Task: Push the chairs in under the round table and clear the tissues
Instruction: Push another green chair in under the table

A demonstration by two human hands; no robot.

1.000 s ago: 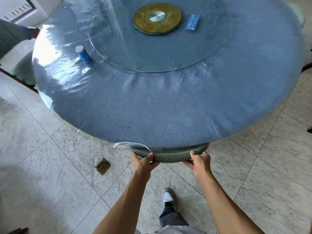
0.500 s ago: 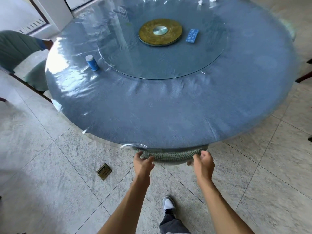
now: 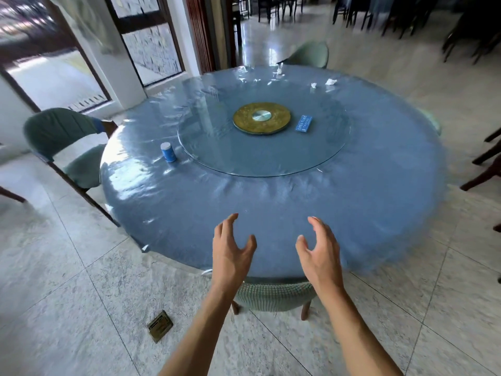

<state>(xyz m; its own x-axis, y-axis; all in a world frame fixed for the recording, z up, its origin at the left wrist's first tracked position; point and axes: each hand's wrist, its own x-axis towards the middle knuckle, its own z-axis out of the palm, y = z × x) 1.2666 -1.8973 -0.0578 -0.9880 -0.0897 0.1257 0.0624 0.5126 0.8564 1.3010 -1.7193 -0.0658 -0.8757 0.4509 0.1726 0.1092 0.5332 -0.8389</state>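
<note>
near chair (image 3: 273, 295) tucked under bench (image 3: 189, 213); left hand (image 3: 230, 253), right hand (image 3: 321, 256) spread, empty. next likely: left chair (image 3: 65, 147) needs pushing in, tissues (image 3: 330, 82) far side.

Round table (image 3: 189, 213), glass turntable (image 3: 244, 158), tissues (image 3: 330, 82), can (image 3: 168, 151)

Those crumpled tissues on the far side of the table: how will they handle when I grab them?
The tissues look like loose crumpled paper, so probably very light and floppy. They lie on a glossy plastic cover, so they may skid if pushed; pinching is likely safer.
</note>
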